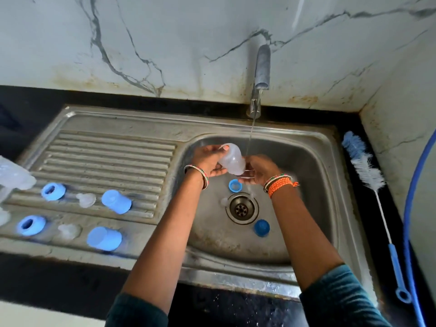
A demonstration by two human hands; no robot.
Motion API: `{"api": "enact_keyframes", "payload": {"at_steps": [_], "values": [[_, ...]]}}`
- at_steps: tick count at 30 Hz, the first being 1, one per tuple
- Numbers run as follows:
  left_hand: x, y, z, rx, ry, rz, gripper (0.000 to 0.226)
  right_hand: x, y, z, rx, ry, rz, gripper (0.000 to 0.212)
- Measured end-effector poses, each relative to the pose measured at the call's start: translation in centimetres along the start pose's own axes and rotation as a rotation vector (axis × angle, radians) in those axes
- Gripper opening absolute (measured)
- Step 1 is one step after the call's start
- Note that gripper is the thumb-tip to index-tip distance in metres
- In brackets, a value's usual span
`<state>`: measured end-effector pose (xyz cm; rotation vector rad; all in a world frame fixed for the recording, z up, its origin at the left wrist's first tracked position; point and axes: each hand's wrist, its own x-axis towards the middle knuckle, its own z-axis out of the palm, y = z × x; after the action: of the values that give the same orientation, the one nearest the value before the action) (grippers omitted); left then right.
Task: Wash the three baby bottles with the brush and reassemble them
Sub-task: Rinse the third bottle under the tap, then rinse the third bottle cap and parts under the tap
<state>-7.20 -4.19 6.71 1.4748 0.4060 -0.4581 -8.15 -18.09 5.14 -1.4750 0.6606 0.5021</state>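
Over the sink basin (306, 161) my left hand (207, 159) grips a clear baby bottle (232, 160), tilted with its base toward my right hand (257, 169), whose fingers hold the bottle's lower end. A thin stream of water falls from the tap (262, 67) just right of the bottle. In the basin lie a blue ring (235, 185), a blue cap (262, 227) and a clear nipple (224, 201). The bottle brush (368, 171) lies on the counter to the right of the sink.
On the ribbed drainboard (113, 152) lie two blue rings (53, 191) (31, 224), two clear nipples (86, 199) (69, 230) and two blue caps (116, 201) (104, 238). Clear bottles (14, 175) sit at the far left edge. A blue hose (408, 208) runs along the right wall.
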Motion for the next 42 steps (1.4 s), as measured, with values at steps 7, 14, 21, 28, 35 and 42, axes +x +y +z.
{"api": "enact_keyframes", "payload": {"at_steps": [7,14,21,28,35,42], "values": [[-1.5,2.9,-6.8,0.234,-0.2,0.142,0.033,-3.6,-3.4,3.5,-0.371,-0.252,-0.402,0.043],[-1.1,10.4,-19.0,0.339,-0.206,0.284,0.045,-6.9,-6.8,15.7,-0.701,-0.175,-0.709,0.059],[-1.8,13.9,-33.7,0.361,-0.069,0.423,0.004,-5.2,-6.5,32.7,-0.612,-0.057,-0.953,0.069],[-2.7,13.5,-49.7,0.368,0.162,0.411,0.014,-0.8,-4.5,46.1,-0.663,-0.16,-0.956,0.065],[-0.7,10.5,-55.2,0.379,0.15,0.295,0.013,3.1,-3.5,50.3,-0.76,-0.173,-0.891,0.071],[1.3,8.6,-55.4,0.369,0.137,0.226,0.017,3.7,-3.8,51.7,-0.809,-0.233,-0.876,0.072]]}}
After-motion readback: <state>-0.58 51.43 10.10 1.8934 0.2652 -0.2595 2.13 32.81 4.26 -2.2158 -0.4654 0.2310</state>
